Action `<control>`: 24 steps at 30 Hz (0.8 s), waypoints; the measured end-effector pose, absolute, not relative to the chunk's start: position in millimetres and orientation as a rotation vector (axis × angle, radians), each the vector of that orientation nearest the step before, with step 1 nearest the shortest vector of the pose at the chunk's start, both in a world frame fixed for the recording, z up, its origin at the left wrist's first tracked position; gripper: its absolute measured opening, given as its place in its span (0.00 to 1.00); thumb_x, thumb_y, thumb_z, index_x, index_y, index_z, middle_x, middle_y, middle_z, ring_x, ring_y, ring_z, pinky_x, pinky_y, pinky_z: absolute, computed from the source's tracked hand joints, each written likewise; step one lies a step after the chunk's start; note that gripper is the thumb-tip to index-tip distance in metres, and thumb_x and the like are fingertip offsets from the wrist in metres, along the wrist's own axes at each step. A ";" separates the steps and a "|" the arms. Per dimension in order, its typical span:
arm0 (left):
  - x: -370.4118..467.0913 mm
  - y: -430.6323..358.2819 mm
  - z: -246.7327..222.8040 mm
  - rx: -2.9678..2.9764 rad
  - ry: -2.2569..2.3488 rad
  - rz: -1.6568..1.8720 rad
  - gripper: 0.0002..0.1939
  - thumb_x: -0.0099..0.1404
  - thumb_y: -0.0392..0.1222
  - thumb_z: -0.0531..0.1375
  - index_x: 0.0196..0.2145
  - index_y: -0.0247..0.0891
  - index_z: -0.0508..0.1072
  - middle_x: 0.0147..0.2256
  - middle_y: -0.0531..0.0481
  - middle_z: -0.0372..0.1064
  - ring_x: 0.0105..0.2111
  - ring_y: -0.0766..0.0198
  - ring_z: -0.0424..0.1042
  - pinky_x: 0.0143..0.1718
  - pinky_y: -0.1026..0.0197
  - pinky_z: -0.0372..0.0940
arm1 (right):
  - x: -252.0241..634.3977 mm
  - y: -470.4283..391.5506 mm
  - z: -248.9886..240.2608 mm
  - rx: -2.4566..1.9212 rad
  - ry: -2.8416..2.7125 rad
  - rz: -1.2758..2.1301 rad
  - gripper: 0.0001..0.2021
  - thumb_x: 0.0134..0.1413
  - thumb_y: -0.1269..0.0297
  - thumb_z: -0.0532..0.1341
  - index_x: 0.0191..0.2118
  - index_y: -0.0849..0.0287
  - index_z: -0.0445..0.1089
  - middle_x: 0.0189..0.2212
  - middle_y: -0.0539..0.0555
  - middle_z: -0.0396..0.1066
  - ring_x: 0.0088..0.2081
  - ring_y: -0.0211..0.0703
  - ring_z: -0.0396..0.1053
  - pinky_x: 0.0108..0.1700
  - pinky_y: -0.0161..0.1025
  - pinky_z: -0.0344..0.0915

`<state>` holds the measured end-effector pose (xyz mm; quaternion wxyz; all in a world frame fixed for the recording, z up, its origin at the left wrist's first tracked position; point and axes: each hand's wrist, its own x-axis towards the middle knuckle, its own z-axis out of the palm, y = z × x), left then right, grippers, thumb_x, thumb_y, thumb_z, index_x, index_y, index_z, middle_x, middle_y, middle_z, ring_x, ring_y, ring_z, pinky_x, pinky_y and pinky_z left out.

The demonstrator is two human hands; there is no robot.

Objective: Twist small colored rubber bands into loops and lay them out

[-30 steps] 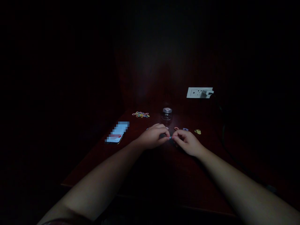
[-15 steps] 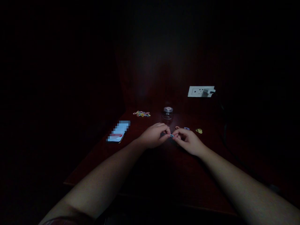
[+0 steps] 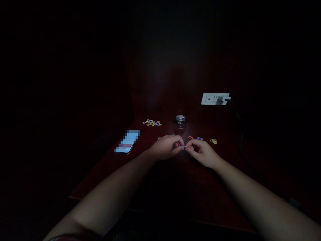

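A small light-blue band (image 3: 185,147) is pinched between my two hands above the dark red table (image 3: 150,174). My left hand (image 3: 167,147) grips its left side with thumb and fingertips, while my right hand (image 3: 202,153) pinches the right side. Just beyond my right hand lie a pink-orange band (image 3: 190,137), purple bands (image 3: 200,138) and yellow bands (image 3: 213,141). Bits of blue-green bands (image 3: 173,135) show behind my left hand, mostly hidden by it. Farther back on the left is a pile of mixed coloured bands (image 3: 151,123).
A clear jar with a lid (image 3: 180,122) stands near the back of the table. On the left lies a phone (image 3: 127,142), its screen blurred. A wall socket (image 3: 215,99) holds a white plug, and a dark cable runs down the right side.
My left hand has shifted slightly down, and blue-green bands now show behind it. Both hands still pinch the light-blue band, which looks thinner from this angle.
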<state>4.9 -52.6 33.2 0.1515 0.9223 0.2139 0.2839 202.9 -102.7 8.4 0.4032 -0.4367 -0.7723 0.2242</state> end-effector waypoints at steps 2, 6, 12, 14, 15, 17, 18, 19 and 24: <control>5.0 -52.6 33.2 2.645 0.611 0.820 0.04 0.62 0.39 0.58 0.35 0.37 0.71 0.33 0.51 0.71 0.32 0.68 0.69 0.34 0.65 0.62 | 202.7 -103.1 8.8 -1.099 -1.952 0.570 0.08 0.56 0.62 0.58 0.30 0.60 0.67 0.19 0.46 0.57 0.22 0.35 0.54 0.26 0.34 0.55; 4.8 -52.3 32.1 2.639 0.606 0.825 0.05 0.62 0.40 0.58 0.36 0.37 0.71 0.33 0.51 0.71 0.32 0.67 0.70 0.34 0.65 0.63 | 202.3 -104.0 10.3 -1.100 -1.968 0.543 0.08 0.57 0.62 0.57 0.31 0.60 0.67 0.19 0.47 0.58 0.22 0.35 0.56 0.26 0.34 0.56; 4.8 -51.5 30.5 2.650 0.591 0.847 0.05 0.61 0.40 0.59 0.36 0.37 0.71 0.33 0.51 0.71 0.32 0.68 0.69 0.35 0.65 0.63 | 200.1 -105.0 13.3 -1.072 -1.953 0.527 0.07 0.55 0.61 0.58 0.31 0.58 0.67 0.20 0.47 0.59 0.23 0.36 0.57 0.30 0.37 0.61; 5.0 -51.2 30.2 2.652 0.577 0.850 0.05 0.62 0.40 0.59 0.36 0.37 0.71 0.32 0.51 0.71 0.32 0.68 0.69 0.34 0.65 0.63 | 199.9 -105.2 13.5 -1.065 -1.948 0.537 0.07 0.55 0.61 0.58 0.31 0.58 0.66 0.19 0.47 0.59 0.22 0.36 0.57 0.32 0.38 0.63; 5.0 -51.1 30.0 2.653 0.572 0.848 0.05 0.62 0.39 0.59 0.36 0.37 0.71 0.32 0.51 0.71 0.32 0.68 0.69 0.34 0.65 0.63 | 200.2 -105.1 13.2 -1.066 -1.950 0.541 0.07 0.55 0.61 0.58 0.31 0.58 0.66 0.19 0.46 0.59 0.22 0.36 0.57 0.33 0.39 0.63; 5.1 -50.8 29.6 2.656 0.569 0.850 0.05 0.61 0.39 0.59 0.36 0.37 0.71 0.32 0.52 0.71 0.32 0.68 0.69 0.35 0.65 0.63 | 201.1 -104.6 12.1 -1.072 -1.961 0.542 0.07 0.55 0.61 0.58 0.30 0.58 0.65 0.19 0.46 0.58 0.22 0.36 0.57 0.34 0.39 0.64; 5.2 -50.7 29.4 2.658 0.572 0.853 0.05 0.61 0.39 0.59 0.36 0.37 0.71 0.32 0.52 0.70 0.32 0.68 0.69 0.35 0.65 0.63 | 201.7 -104.2 11.5 -1.076 -1.969 0.541 0.07 0.56 0.61 0.58 0.31 0.58 0.65 0.19 0.46 0.58 0.22 0.36 0.57 0.34 0.39 0.64; 5.2 -50.7 29.3 2.661 0.576 0.857 0.05 0.61 0.39 0.59 0.35 0.37 0.71 0.32 0.52 0.70 0.32 0.68 0.69 0.35 0.65 0.63 | 202.2 -103.9 10.9 -1.080 -1.976 0.540 0.07 0.56 0.61 0.58 0.31 0.58 0.65 0.19 0.46 0.58 0.22 0.36 0.56 0.34 0.40 0.64; 5.4 -52.3 29.8 2.661 0.586 0.876 0.05 0.60 0.38 0.59 0.35 0.37 0.71 0.32 0.51 0.70 0.32 0.68 0.68 0.35 0.64 0.63 | 202.0 -104.3 11.1 -1.106 -1.974 0.546 0.08 0.56 0.61 0.57 0.29 0.58 0.63 0.19 0.45 0.57 0.22 0.36 0.56 0.34 0.40 0.64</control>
